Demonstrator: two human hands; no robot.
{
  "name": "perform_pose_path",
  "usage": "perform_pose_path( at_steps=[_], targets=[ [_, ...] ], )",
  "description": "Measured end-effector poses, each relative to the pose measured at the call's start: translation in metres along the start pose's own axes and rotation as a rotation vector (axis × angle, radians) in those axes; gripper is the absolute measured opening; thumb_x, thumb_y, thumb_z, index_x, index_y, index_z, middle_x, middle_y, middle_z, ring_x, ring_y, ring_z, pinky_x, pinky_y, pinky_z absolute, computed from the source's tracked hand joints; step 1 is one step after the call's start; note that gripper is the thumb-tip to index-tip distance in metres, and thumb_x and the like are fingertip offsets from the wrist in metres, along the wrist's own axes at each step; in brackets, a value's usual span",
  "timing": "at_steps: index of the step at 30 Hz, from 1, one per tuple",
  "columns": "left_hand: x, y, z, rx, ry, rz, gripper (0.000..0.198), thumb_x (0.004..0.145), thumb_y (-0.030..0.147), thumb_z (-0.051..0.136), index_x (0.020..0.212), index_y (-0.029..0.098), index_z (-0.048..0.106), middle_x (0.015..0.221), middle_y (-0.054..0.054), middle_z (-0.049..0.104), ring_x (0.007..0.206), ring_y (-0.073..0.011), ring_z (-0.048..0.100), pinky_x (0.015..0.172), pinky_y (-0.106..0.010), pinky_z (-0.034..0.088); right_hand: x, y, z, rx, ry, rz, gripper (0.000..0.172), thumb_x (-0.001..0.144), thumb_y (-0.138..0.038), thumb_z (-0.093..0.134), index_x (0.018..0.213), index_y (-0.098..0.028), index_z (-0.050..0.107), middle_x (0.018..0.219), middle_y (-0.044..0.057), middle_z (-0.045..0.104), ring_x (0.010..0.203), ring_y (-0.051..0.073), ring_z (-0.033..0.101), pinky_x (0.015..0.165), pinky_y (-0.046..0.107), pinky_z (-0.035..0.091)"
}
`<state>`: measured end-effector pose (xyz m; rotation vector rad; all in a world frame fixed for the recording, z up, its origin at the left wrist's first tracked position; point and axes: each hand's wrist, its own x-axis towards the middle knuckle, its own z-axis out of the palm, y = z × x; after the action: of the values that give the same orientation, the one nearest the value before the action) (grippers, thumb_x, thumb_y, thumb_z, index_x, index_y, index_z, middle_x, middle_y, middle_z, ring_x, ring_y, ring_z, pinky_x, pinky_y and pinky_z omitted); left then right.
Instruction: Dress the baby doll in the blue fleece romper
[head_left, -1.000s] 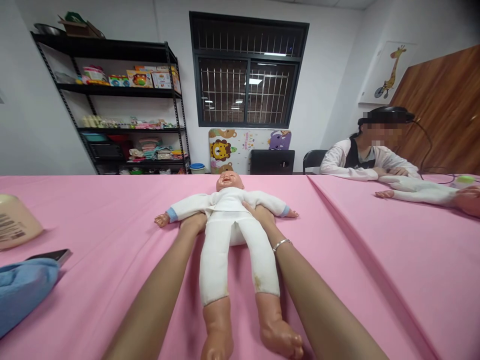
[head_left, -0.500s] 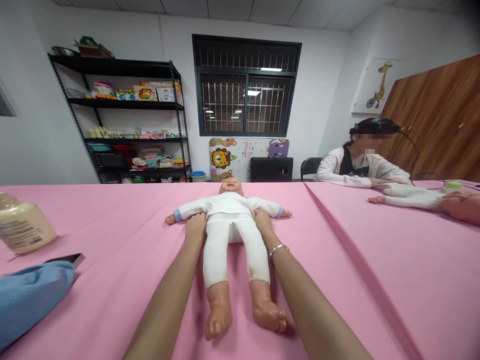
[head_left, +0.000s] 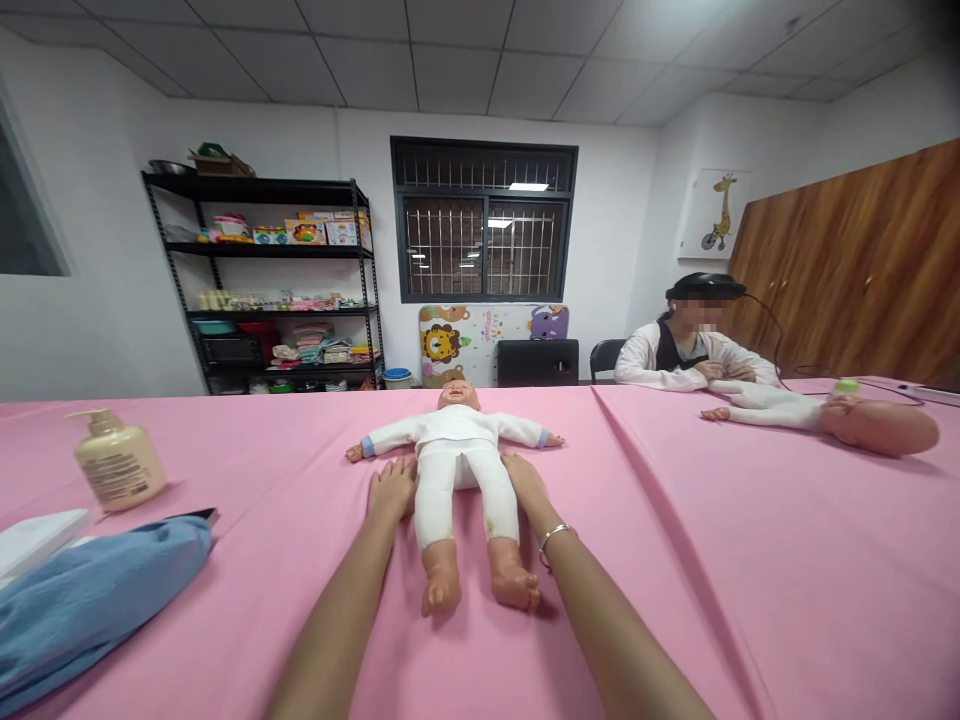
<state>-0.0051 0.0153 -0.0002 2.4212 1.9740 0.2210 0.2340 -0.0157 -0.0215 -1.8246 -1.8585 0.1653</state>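
A baby doll (head_left: 457, 425) in a white long-sleeved top with blue cuffs and white trousers lies on its back on the pink-covered table. Its bare feet point toward me, and its arms are spread out. My left hand (head_left: 392, 486) rests against the doll's hip on the left, palm down, fingers extended. On the other side, my right hand (head_left: 525, 482) lies along the opposite hip, its fingertips against the white trousers. A silver bangle (head_left: 553, 542) circles my right wrist.
At left stand a beige pump bottle (head_left: 120, 462), a blue cloth (head_left: 112, 595), a white packet (head_left: 37, 540) and a partly covered phone (head_left: 201, 515). A seated person (head_left: 679, 350) at right has hands near a second doll (head_left: 787, 410). A black shelf (head_left: 270, 315) stands behind.
My view has tilted up and back, so more ceiling and the second doll's head show. My hands have slid slightly down beside the doll's hips, and the left fingers look more stretched out.
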Motion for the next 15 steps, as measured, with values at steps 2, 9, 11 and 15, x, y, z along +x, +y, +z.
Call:
perform_pose_path(
  at_steps=[2,9,11,15],
  targets=[
    [-0.013,0.000,-0.003,0.005,-0.004,0.010,0.057,0.088,0.044,0.028,0.139,0.020,0.025,0.148,-0.010,0.019,0.134,-0.0282,0.018,0.105,-0.050,0.020,-0.013,-0.002,-0.001,-0.095,0.008,0.004,0.033,0.089,-0.023,0.033,0.113,-0.013,0.052,0.121,0.014,0.053,0.111,0.025,0.046,0.099,0.032,0.029],
    [-0.051,-0.003,-0.009,-0.015,-0.008,0.039,0.058,0.086,0.045,0.031,0.138,0.020,0.029,0.147,-0.011,0.022,0.133,-0.0309,0.020,0.105,-0.051,0.018,-0.060,-0.015,-0.014,-0.173,-0.049,0.022,0.049,0.088,-0.036,0.033,0.130,-0.010,0.038,0.139,0.016,0.034,0.127,0.030,0.031,0.103,0.041,0.024],
    [-0.063,-0.004,-0.008,-0.025,-0.005,0.044,0.058,0.087,0.047,0.027,0.138,0.019,0.029,0.146,-0.012,0.022,0.133,-0.0311,0.020,0.105,-0.051,0.018,-0.072,-0.018,-0.016,-0.195,-0.084,0.050,0.051,0.088,-0.036,0.033,0.133,-0.012,0.035,0.142,0.014,0.030,0.130,0.028,0.027,0.105,0.041,0.023],
    [-0.091,-0.009,-0.007,-0.049,-0.030,0.117,0.058,0.089,0.050,0.016,0.139,0.022,0.028,0.147,-0.011,0.022,0.134,-0.0287,0.018,0.106,-0.051,0.016,-0.100,-0.015,-0.023,-0.233,-0.165,0.003,0.052,0.090,-0.038,0.022,0.137,-0.017,0.032,0.145,0.010,0.025,0.134,0.028,0.020,0.106,0.044,0.019]
  ],
)
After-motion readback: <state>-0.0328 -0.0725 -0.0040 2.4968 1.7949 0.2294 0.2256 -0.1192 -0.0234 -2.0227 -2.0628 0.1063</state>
